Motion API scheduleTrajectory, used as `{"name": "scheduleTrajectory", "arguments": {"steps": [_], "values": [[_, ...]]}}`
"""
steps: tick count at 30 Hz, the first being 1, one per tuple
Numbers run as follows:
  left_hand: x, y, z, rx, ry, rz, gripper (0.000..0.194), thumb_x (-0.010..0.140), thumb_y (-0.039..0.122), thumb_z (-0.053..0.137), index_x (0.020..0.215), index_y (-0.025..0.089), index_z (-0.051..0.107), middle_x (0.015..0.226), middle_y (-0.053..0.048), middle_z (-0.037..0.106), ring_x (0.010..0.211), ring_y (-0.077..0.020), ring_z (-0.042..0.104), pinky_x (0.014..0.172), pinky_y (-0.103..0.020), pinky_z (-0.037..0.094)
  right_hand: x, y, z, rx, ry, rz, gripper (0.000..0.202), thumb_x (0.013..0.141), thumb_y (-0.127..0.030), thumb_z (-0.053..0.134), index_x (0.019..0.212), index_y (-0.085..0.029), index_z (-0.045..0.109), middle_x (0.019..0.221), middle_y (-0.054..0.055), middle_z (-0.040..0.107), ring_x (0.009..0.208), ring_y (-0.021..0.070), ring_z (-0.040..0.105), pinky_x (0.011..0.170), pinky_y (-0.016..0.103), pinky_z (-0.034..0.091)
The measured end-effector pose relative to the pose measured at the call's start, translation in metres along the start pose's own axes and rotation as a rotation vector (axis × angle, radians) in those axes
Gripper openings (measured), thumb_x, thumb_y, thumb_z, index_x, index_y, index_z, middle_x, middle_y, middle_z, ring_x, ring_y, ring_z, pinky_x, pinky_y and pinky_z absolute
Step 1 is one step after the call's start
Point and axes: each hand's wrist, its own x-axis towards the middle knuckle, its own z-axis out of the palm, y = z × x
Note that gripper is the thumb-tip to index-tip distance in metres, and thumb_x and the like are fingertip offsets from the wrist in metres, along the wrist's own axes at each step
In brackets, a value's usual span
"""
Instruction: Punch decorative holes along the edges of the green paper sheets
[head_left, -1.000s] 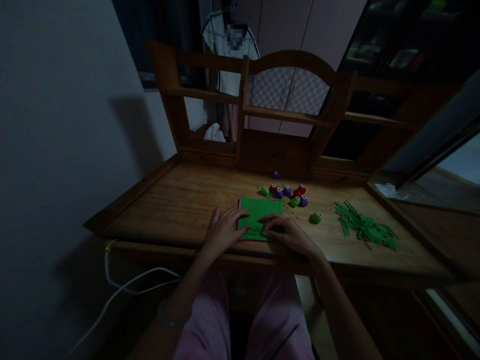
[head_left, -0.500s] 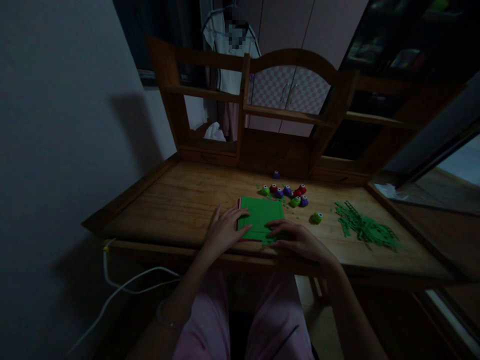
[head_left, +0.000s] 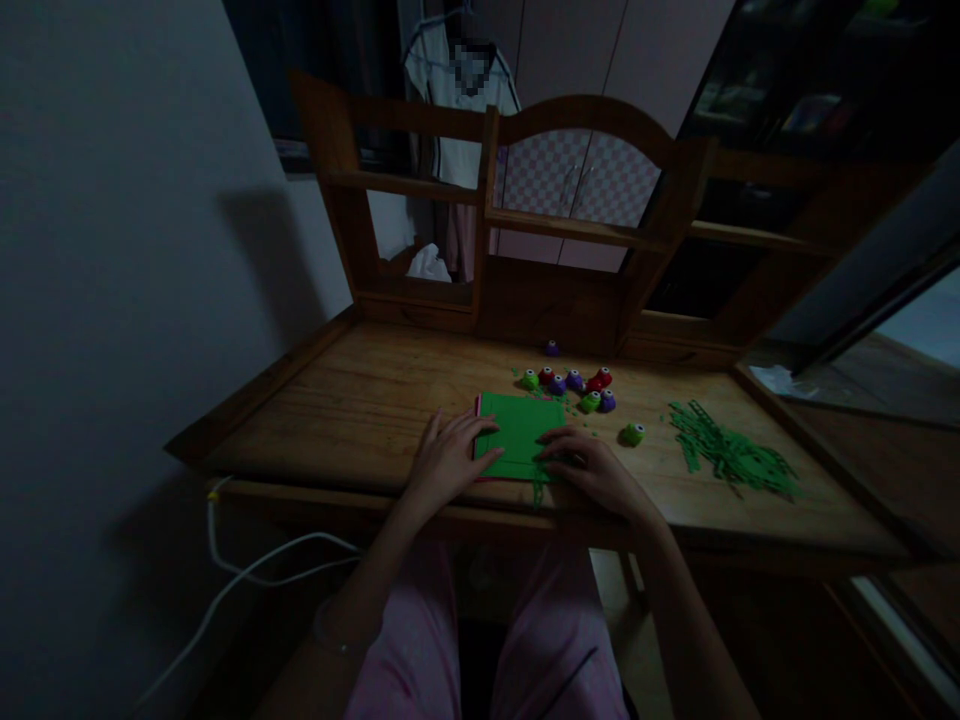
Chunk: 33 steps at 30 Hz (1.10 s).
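A green square sheet [head_left: 517, 430] lies near the desk's front edge, with a thin pink-red edge showing beneath it. My left hand [head_left: 454, 450] rests on its left side, fingers spread and flat. On the right side is my right hand [head_left: 592, 468], its fingers bent but apart, the tips touching the sheet. A narrow green cut strip [head_left: 538, 488] lies by the right fingertips and reaches past the sheet's front edge. Whether those fingertips touch the strip is too dark to tell.
Behind the sheet stand several small red, purple and green knob-like pieces with eye-like tops, one green piece [head_left: 633, 434] apart from them. Tiny green bits lie among them. A heap of green cut strips [head_left: 739, 460] lies at right. A wooden shelf [head_left: 577, 228] backs the desk.
My right hand has shifted slightly, its fingers drawing up and more bent. The green strip shows more plainly now, pointing toward the front edge. My left hand stays in place.
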Motion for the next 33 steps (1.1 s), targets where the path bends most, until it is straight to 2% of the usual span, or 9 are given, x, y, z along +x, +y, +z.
{"name": "scheduleTrajectory", "arguments": {"steps": [3, 10, 19, 33], "values": [[0.0, 0.0, 0.0, 0.001, -0.008, 0.003, 0.032, 0.085, 0.049, 0.055, 0.114, 0.035, 0.056, 0.132, 0.004, 0.055, 0.128, -0.0189, 0.043, 0.116, -0.048, 0.005, 0.0, 0.002, 0.0, -0.014, 0.02, 0.01, 0.008, 0.084, -0.029, 0.064, 0.086, -0.023, 0.07, 0.111, 0.005, 0.061, 0.107, 0.0201, 0.056, 0.095, 0.037, 0.043], [0.0, 0.002, -0.002, 0.013, -0.02, 0.014, 0.031, 0.086, 0.048, 0.053, 0.114, 0.035, 0.055, 0.132, 0.004, 0.055, 0.13, -0.0184, 0.041, 0.116, -0.045, 0.008, -0.005, 0.001, -0.005, 0.017, -0.006, 0.018, 0.009, 0.084, -0.029, 0.064, 0.083, -0.024, 0.071, 0.113, 0.004, 0.06, 0.11, 0.0204, 0.055, 0.094, 0.036, 0.044], [0.0, 0.002, -0.002, 0.01, -0.022, 0.017, 0.032, 0.086, 0.048, 0.053, 0.114, 0.034, 0.055, 0.132, 0.004, 0.055, 0.13, -0.0175, 0.041, 0.116, -0.042, 0.008, -0.02, -0.004, -0.019, 0.053, -0.057, 0.09, 0.012, 0.083, -0.033, 0.065, 0.081, -0.024, 0.072, 0.127, 0.005, 0.053, 0.118, 0.0236, 0.051, 0.096, 0.038, 0.044], [-0.001, 0.002, -0.003, -0.005, -0.009, 0.022, 0.031, 0.086, 0.047, 0.054, 0.113, 0.034, 0.056, 0.132, 0.004, 0.055, 0.129, -0.0179, 0.042, 0.116, -0.043, 0.008, -0.033, -0.01, -0.027, -0.01, -0.06, 0.127, 0.012, 0.083, -0.032, 0.064, 0.079, -0.024, 0.072, 0.127, 0.004, 0.055, 0.116, 0.0241, 0.052, 0.098, 0.039, 0.043]]}}
